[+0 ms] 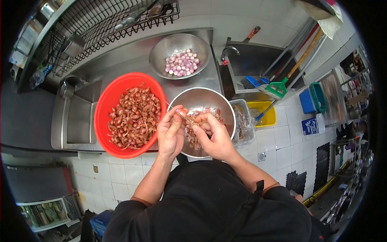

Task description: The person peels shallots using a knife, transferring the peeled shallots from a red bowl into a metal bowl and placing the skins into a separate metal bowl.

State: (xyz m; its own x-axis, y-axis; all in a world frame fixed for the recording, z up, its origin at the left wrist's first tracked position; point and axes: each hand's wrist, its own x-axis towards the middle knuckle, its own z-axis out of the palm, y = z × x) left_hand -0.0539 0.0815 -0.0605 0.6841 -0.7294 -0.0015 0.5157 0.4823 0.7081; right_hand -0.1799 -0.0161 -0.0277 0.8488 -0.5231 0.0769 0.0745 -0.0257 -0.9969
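My left hand (171, 133) is closed around a reddish shallot (182, 111), held between thumb and fingers over the wide metal bowl (230, 113). My right hand (214, 139) is pinched close beside it, with a thin strip running from its fingers toward the shallot; whether this is a blade or skin I cannot make out. Shallot skins and trimmings (215, 115) lie in the bowl beneath both hands. Left of them, a red tub (100, 117) holds many unpeeled shallots (133, 117). Behind, a steel colander (157, 56) contains peeled, pale purple shallots (182, 62).
A steel sink (78, 117) is at the left of the counter, and a second, deeper sink (258, 60) at the right. A plastic-lined container (243, 121) and a yellow bin (266, 111) stand right of the bowl. Broom handles (304, 52) lean there. A wire rack (109, 28) hangs above.
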